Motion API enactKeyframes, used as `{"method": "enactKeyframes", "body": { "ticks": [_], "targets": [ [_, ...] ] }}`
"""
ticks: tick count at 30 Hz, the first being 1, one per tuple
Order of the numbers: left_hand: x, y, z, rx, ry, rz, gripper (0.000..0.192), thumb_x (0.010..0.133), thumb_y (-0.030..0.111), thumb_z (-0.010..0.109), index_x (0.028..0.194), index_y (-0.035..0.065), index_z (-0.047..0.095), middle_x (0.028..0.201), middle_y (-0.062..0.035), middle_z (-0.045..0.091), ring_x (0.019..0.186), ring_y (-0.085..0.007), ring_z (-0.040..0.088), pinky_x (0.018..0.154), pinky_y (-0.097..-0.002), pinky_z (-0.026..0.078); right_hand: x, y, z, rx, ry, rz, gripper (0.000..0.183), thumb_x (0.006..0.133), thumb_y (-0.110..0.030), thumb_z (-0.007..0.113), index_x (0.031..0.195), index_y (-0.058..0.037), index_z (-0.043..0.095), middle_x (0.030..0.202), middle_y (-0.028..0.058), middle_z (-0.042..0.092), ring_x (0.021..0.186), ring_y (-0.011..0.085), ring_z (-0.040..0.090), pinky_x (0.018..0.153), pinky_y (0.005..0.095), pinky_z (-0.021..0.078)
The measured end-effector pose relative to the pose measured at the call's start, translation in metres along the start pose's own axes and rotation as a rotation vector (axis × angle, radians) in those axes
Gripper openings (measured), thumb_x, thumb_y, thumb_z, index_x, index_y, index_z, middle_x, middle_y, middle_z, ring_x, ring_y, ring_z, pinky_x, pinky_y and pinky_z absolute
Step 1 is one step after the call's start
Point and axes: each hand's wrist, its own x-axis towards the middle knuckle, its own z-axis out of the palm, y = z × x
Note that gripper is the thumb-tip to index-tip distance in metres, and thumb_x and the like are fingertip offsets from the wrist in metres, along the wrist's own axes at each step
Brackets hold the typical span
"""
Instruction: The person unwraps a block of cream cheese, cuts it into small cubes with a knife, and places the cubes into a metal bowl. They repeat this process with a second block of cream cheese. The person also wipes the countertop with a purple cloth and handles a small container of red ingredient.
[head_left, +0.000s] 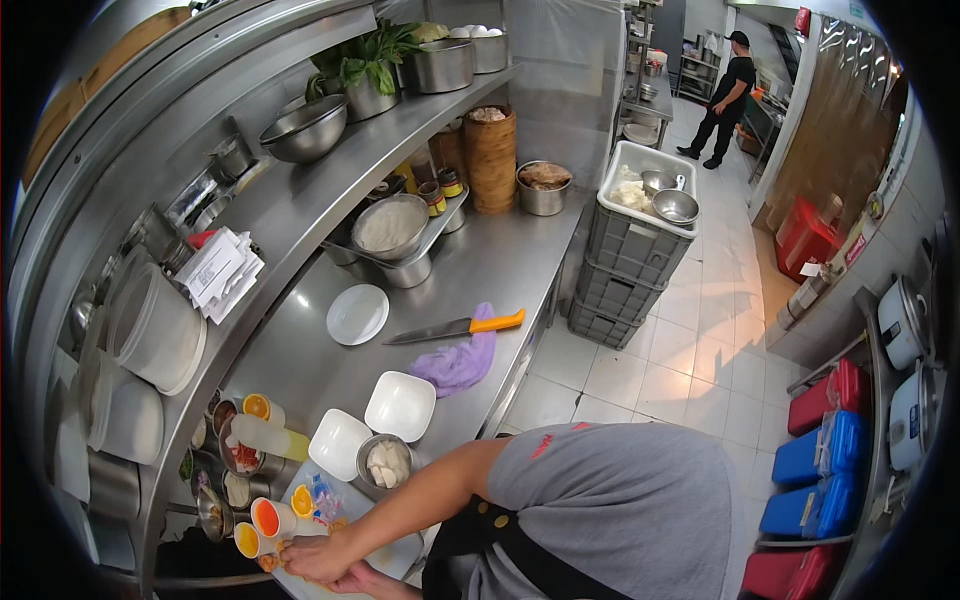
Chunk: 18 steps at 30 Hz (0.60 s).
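Note:
At the bottom left, my right hand (313, 556) is over the white cutting board (394, 555), with orange-brown food pieces (268, 562) by its fingers; whether it grips one is unclear. My left hand (358, 578) is lower, partly hidden behind my right wrist, and its fingers are hidden. Beside my right hand stand a cup of yellow sauce (247, 539) and a cup of red-orange sauce (268, 517). A cut orange piece (302, 501) and small clear-and-blue plastic packets (325, 501) lie farther up the board. Near them is a steel bowl of pale pieces (385, 463).
Two square white bowls (400, 406), a purple cloth (457, 367), an orange-handled knife (450, 328) and a white plate (358, 315) are on the steel counter (300, 352). A steel shelf (300, 225) runs above. Stacked grey crates (630, 255) stand beyond. A person (724, 101) stands far off.

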Motion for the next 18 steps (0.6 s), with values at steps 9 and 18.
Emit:
{"method": "enactKeyframes", "body": {
  "ticks": [9,18],
  "targets": [
    [-0.018,0.022,0.017,-0.143,-0.008,0.188,0.045,0.083,0.024,0.058,0.124,0.007,0.053,0.126,-0.0113,0.053,0.119,-0.028,0.048,0.101,-0.0471,0.038,-0.003,-0.017,-0.058,0.158,-0.102,-0.252,0.023,0.057,-0.004,0.061,0.08,-0.0046,0.065,0.086,0.0139,0.059,0.088,0.0324,0.056,0.077,0.0414,0.0454],
    [-0.008,0.008,0.049,-0.205,-0.271,0.152,0.036,0.085,0.034,0.064,0.109,0.0077,0.059,0.107,-0.0096,0.061,0.098,-0.026,0.059,0.084,-0.0435,0.049,0.02,-0.009,-0.073,0.273,-0.218,-0.017,0.009,0.082,-0.004,0.063,0.088,-0.001,0.058,0.087,0.0139,0.057,0.075,0.0297,0.057,0.068,0.0348,0.0472]
  ]
}}
